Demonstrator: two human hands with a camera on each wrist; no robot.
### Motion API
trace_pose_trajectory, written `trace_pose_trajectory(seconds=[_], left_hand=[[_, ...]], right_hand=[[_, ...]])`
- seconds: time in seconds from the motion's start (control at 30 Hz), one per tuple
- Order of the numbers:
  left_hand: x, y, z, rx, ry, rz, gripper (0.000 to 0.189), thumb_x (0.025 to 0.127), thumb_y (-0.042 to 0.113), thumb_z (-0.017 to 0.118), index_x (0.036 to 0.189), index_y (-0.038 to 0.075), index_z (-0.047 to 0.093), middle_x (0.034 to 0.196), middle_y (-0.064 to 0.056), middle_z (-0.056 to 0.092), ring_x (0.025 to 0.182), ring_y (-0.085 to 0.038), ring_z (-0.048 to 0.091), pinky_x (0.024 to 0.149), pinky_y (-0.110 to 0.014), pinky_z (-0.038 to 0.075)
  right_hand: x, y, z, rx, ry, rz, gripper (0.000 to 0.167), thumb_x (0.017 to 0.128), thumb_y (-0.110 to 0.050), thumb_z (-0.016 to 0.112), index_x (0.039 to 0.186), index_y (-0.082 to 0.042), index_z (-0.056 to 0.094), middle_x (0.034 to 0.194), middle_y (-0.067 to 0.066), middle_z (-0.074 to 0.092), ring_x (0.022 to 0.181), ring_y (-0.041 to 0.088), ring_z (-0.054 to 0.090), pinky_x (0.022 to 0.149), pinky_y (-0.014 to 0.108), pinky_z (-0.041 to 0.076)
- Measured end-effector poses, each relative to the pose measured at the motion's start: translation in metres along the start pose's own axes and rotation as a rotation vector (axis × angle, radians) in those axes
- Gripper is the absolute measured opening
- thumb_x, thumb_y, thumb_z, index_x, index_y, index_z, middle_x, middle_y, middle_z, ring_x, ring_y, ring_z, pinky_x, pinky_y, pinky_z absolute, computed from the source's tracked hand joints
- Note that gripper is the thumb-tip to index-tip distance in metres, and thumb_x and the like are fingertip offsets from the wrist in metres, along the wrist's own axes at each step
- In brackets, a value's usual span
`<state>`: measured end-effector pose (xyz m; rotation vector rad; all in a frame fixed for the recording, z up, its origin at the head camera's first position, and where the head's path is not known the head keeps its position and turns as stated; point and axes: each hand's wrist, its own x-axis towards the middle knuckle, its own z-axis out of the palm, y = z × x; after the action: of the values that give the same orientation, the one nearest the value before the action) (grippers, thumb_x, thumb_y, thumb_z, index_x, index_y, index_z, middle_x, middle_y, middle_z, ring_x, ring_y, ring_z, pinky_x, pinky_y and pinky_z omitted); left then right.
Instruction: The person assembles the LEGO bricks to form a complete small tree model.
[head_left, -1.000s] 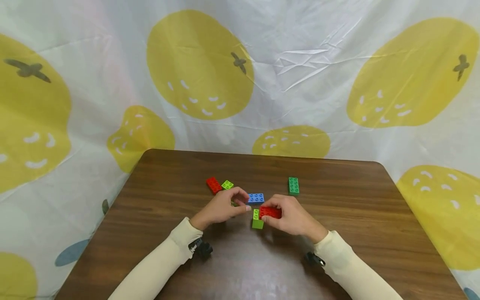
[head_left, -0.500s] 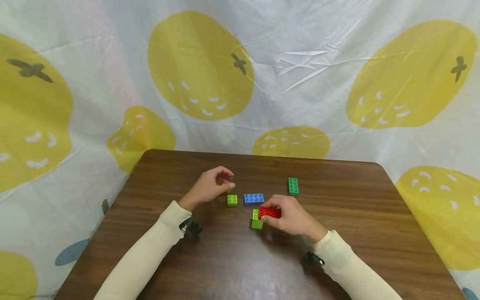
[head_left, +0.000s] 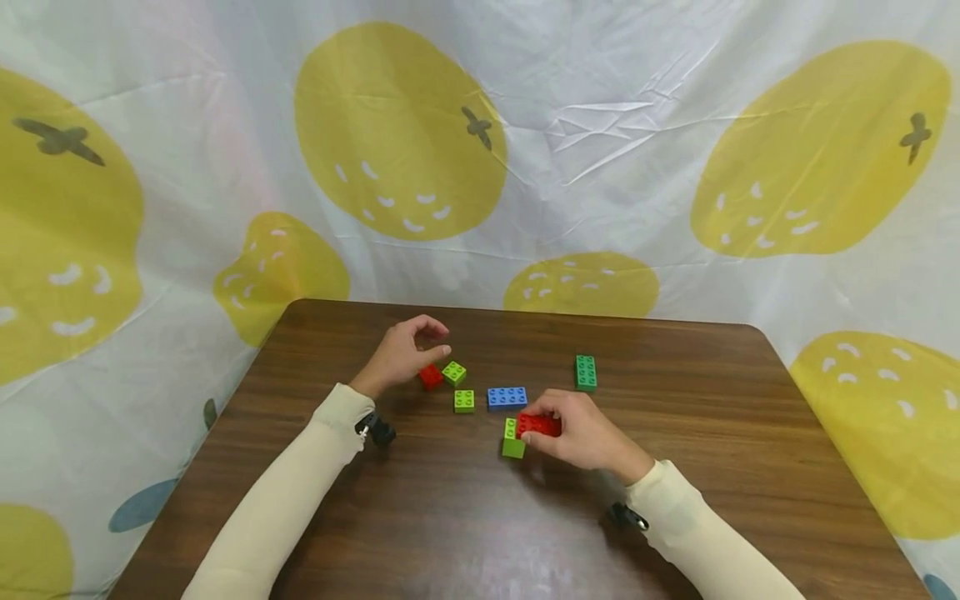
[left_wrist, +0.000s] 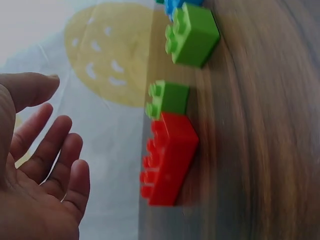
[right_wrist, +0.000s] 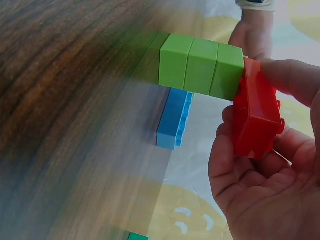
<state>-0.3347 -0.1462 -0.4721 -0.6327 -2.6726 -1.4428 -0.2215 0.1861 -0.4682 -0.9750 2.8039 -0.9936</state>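
My right hand (head_left: pixel 581 429) grips a red toy brick (right_wrist: pixel 255 110) between thumb and fingers. That brick sits across the top of an upright stack of lime green bricks (right_wrist: pixel 202 65) and juts out to the right. Farther left, my left hand (head_left: pixel 401 358) hovers with relaxed fingers and holds nothing. Just below it lies a second red brick (left_wrist: pixel 172 162), partly covered by the hand in the head view. Against its end is a small lime green brick (left_wrist: pixel 172 97). Another lime green brick (head_left: pixel 464 401) lies a little nearer.
A blue brick (head_left: pixel 507 398) lies just behind the stack. Toward the back right is a dark green brick (head_left: pixel 586 372). The wooden table (head_left: pixel 675 375) ends at a hanging cloth (head_left: pixel 585 167) printed with yellow fruit.
My left hand has moved left and back from beside the stack, uncovering the two small lime green bricks, and now hovers at the loose red brick. My right hand keeps its grip.
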Motion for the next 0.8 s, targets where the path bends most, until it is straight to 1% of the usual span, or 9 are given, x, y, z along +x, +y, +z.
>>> trace_pose_trajectory(seconds=[0.2, 0.37, 0.5, 0.6, 0.67, 0.8], left_hand=[[0.005, -0.014, -0.001, 0.048, -0.005, -0.028, 0.039, 0.093, 0.024, 0.081, 0.126, 0.006, 0.070, 0.127, -0.010, 0.074, 0.122, -0.030, 0.066, 0.106, -0.050, 0.051], [0.008, -0.026, 0.001, 0.086, -0.026, -0.044, 0.038, 0.092, 0.026, 0.082, 0.125, 0.009, 0.071, 0.129, -0.010, 0.073, 0.126, -0.031, 0.065, 0.111, -0.051, 0.049], [0.008, -0.034, 0.003, 0.105, -0.060, -0.054, 0.039, 0.092, 0.028, 0.083, 0.125, 0.010, 0.072, 0.130, -0.010, 0.072, 0.128, -0.031, 0.064, 0.113, -0.051, 0.047], [0.006, -0.038, 0.003, 0.104, -0.094, -0.058, 0.041, 0.090, 0.029, 0.084, 0.124, 0.010, 0.072, 0.129, -0.010, 0.073, 0.126, -0.031, 0.064, 0.112, -0.052, 0.048], [0.004, -0.040, 0.003, 0.110, -0.113, -0.056, 0.041, 0.089, 0.030, 0.085, 0.124, 0.010, 0.073, 0.127, -0.010, 0.073, 0.122, -0.031, 0.065, 0.109, -0.051, 0.050], [0.000, -0.044, 0.003, 0.127, -0.129, -0.053, 0.041, 0.089, 0.032, 0.086, 0.122, 0.012, 0.074, 0.124, -0.008, 0.074, 0.115, -0.028, 0.066, 0.104, -0.048, 0.051]], right_hand=[[-0.001, -0.001, 0.000, 0.006, -0.006, 0.011, 0.020, 0.091, -0.025, 0.084, 0.108, -0.017, 0.076, 0.099, -0.007, 0.072, 0.081, 0.009, 0.060, 0.067, 0.024, 0.055], [-0.001, -0.001, 0.000, 0.006, -0.009, 0.014, 0.020, 0.091, -0.025, 0.084, 0.108, -0.017, 0.076, 0.098, -0.007, 0.072, 0.080, 0.008, 0.060, 0.067, 0.024, 0.054], [0.000, -0.002, 0.000, 0.002, -0.007, 0.013, 0.020, 0.092, -0.025, 0.084, 0.107, -0.016, 0.076, 0.098, -0.007, 0.072, 0.080, 0.009, 0.060, 0.068, 0.024, 0.054], [0.000, -0.003, 0.000, 0.003, -0.008, 0.015, 0.019, 0.092, -0.025, 0.084, 0.107, -0.016, 0.076, 0.098, -0.007, 0.072, 0.080, 0.009, 0.060, 0.068, 0.024, 0.054], [0.000, -0.003, 0.000, 0.006, -0.010, 0.019, 0.019, 0.092, -0.026, 0.084, 0.107, -0.017, 0.076, 0.098, -0.007, 0.072, 0.081, 0.009, 0.060, 0.068, 0.024, 0.054], [0.000, -0.002, 0.000, 0.011, -0.011, 0.025, 0.019, 0.092, -0.026, 0.083, 0.107, -0.018, 0.075, 0.098, -0.007, 0.071, 0.081, 0.010, 0.060, 0.068, 0.024, 0.055]])
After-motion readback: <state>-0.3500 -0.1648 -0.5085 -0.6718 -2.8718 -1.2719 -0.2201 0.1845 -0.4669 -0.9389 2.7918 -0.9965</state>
